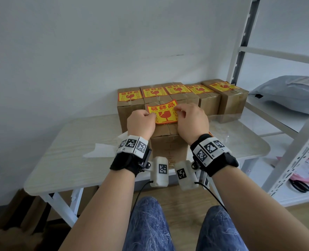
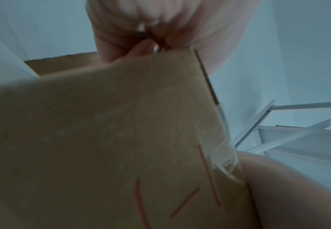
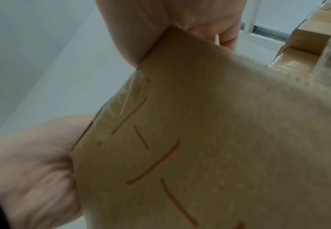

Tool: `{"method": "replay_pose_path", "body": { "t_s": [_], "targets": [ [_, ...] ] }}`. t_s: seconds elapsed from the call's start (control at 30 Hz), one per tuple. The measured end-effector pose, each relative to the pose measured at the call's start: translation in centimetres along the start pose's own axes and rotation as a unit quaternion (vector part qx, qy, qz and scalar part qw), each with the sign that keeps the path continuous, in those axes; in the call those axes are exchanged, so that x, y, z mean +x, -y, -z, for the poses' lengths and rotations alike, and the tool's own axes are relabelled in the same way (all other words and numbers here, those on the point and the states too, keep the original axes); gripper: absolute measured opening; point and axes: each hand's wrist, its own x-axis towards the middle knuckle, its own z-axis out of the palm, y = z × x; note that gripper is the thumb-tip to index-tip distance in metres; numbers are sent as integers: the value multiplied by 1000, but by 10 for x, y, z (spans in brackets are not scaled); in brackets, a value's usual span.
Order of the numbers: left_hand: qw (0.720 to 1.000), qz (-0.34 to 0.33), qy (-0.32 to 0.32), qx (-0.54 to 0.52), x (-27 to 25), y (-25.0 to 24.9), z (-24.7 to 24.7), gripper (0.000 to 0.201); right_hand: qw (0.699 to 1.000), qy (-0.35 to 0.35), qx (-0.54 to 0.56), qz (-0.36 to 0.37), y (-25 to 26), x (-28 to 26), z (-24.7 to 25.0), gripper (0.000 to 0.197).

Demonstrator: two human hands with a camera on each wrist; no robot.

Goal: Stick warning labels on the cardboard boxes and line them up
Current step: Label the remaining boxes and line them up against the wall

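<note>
A brown cardboard box [image 1: 168, 149] stands on the table [image 1: 68, 156] just in front of me. Over its top, a yellow and red warning label [image 1: 165, 113] is held by both hands, its far edge curling upward. My left hand [image 1: 141, 122] pinches the label's left edge. My right hand [image 1: 191, 120] pinches its right edge. The wrist views show mostly the box's side [image 2: 111, 139] [image 3: 229, 147] with orange printed lines, and curled fingers [image 2: 133, 49] [image 3: 227, 38] above the top edge. Behind stands a row of several labelled boxes [image 1: 182, 98].
A white peeled backing sheet [image 1: 101, 150] lies on the table left of the box. White metal shelving [image 1: 284, 115] stands to the right, holding a grey mailing bag [image 1: 287, 93], pink packets [image 1: 306, 171] and black scissors [image 1: 299, 185]. A white wall [image 1: 95, 51] is behind.
</note>
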Motion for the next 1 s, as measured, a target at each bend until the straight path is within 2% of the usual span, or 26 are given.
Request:
{"method": "replay_pose_path", "body": {
  "t_s": [0.13,0.5,0.87,1.0],
  "targets": [
    [1000,6,-2,-9,-1,4,-3,37,1000,4,-7,10,0,0,-1,31],
    [1000,-6,-9,25,-2,5,-4,35,999,26,-41,25,0,4,-2,33],
    [995,11,-37,96,-5,2,-6,39,995,91,-36,-20,-5,5,-2,34],
    [991,40,-44,118,-5,3,-5,39,990,131,-12,-47,-7,5,-4,40]
  ]
}}
